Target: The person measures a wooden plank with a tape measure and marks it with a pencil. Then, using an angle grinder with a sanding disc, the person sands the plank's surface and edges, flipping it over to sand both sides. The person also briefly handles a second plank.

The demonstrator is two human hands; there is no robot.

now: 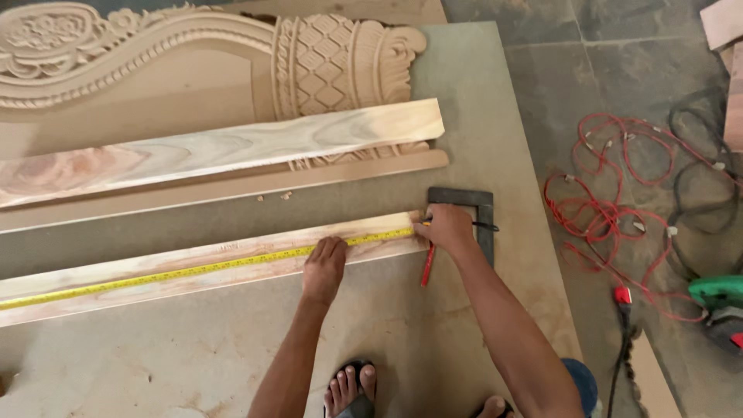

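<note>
- 2 bare hands are working over a long pale wooden strip [193, 267] that is lying flat on a large grey-brown board [480, 124], the surface carrying the work.
- A yellow tape measure [193, 271] is running along the strip's length, from the left edge of the view to near the strip's right end.
- The left hand [323, 267] is pressing down on the tape and strip about two-thirds of the way along, fingers [334, 246] stretched flat and together, gripping nothing.
- The right hand [446, 228] is resting at the strip's right end, its fingers curled closed around a red pencil [427, 267], whose free end is pointing down toward the person; the hand is covering the tape's end.
- A dark metal try square [486, 213] is lying on the board just beside the right hand, partly under it.
- A second, wider pale plank [232, 151] is lying further back, roughly parallel to the strip and well apart from it.
- Behind that plank, a carved wooden panel [333, 66] with lattice and scroll patterns is lying flat.
- To the right, on the stone floor [542, 46], red cable [611, 193] and black cable [700, 166] are lying in loose tangles.
- A green power tool [718, 292] is sitting at the right edge of the view.
- The person's feet in sandals [350, 391] are showing at the bottom, on the board.
</note>
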